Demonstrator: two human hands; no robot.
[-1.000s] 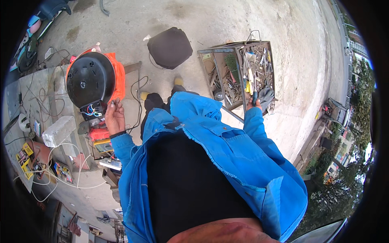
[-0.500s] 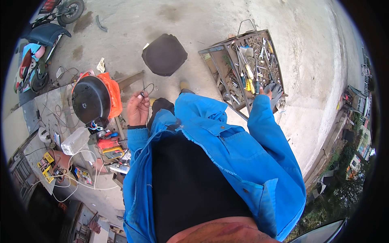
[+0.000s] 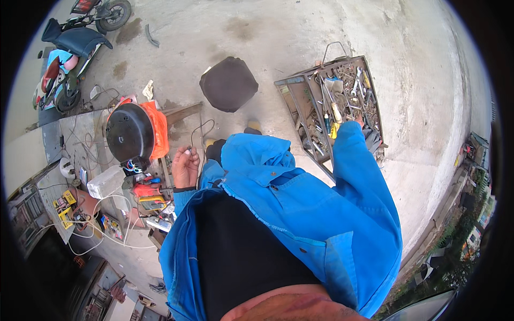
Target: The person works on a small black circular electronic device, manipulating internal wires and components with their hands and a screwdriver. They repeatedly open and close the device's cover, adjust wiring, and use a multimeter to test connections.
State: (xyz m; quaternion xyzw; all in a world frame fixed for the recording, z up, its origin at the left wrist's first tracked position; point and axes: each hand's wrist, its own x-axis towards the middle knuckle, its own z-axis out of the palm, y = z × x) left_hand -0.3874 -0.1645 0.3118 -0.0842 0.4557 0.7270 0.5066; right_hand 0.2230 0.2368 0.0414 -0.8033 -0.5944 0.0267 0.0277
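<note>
Far L, motorbikes (image 3: 80, 45) are standing on the concrete beyond the workbench (image 3: 96, 156). On the bench a black round pan (image 3: 126, 134) is lying by an orange bag (image 3: 157, 125), w/ coloured wires (image 3: 131, 167) showing at its near edge. A white block (image 3: 105, 182) and a red tool (image 3: 147, 190) are sitting closer in.

Next, the L hand (image 3: 186, 165): vs. 1 s ago it's no longer hovering just beside the wires but hanging apart from the pan, to its R. Thumb and fingers are pinching a small dark piece (image 3: 189, 148), so that bit is sitting right at the fingertips, palm otherwise bare. A thin black cable (image 3: 209, 125) is curving close by (can't tell if it's joined to the piece).

Mid, a dark stool (image 3: 229, 84) is standing on the floor, touching neither hand.

R side, the R hand (image 3: 360, 122) is now reaching further into the tool box (image 3: 289, 81), away from the teal-handled tool (image 3: 327, 120) it was touching 1 s ago; prob. it's sorting thru loose tools. The sleeve is hiding most of it, so can't tell if it's gripping anything. A yellow tool (image 3: 334, 130) is lying L of it, a dark rag (image 3: 373, 140) just below R.
</note>
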